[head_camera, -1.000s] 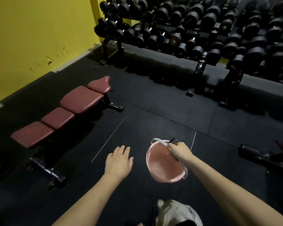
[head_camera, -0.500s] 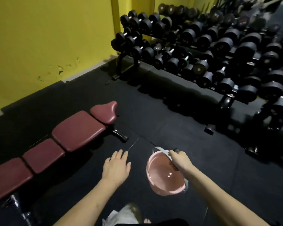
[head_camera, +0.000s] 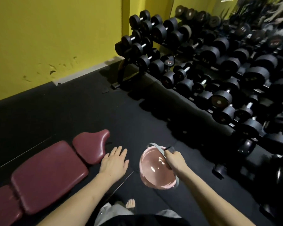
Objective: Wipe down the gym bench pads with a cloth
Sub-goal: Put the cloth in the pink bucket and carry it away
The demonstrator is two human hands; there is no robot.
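Note:
A gym bench with dark red pads stands low on the left, its small seat pad nearest my hands. My left hand hovers with fingers straight, just right of the seat pad, holding nothing. My right hand grips the grey handle of a pink bucket, together with a dark piece that may be a cloth. The bucket hangs above the floor and holds some liquid.
A long rack of black dumbbells runs along the right and back. A yellow wall closes the left rear. Black rubber flooring lies between bench and rack. My bare foot shows at the bottom.
I have walked closer to the bench, which now sits right beside my left hand. The bucket stays held in my right hand.

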